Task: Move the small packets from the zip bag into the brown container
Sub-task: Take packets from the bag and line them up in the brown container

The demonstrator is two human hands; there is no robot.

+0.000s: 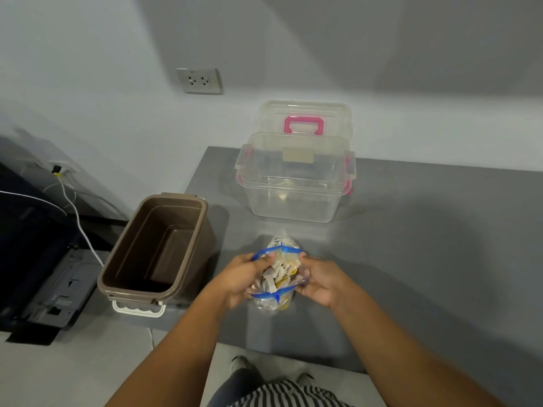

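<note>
Brown container [155,245]: looks empty, so nothing's moved yet
Zip bag [271,304]: just right of it, mouth open, small packets [279,271] all inside
Left hand [244,274]: pinching the rim nearer the container
Right hand [318,282]: gripping the far rim

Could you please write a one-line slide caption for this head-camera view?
Left hand and right hand hold the zip bag of small packets open beside the empty brown container.
</note>
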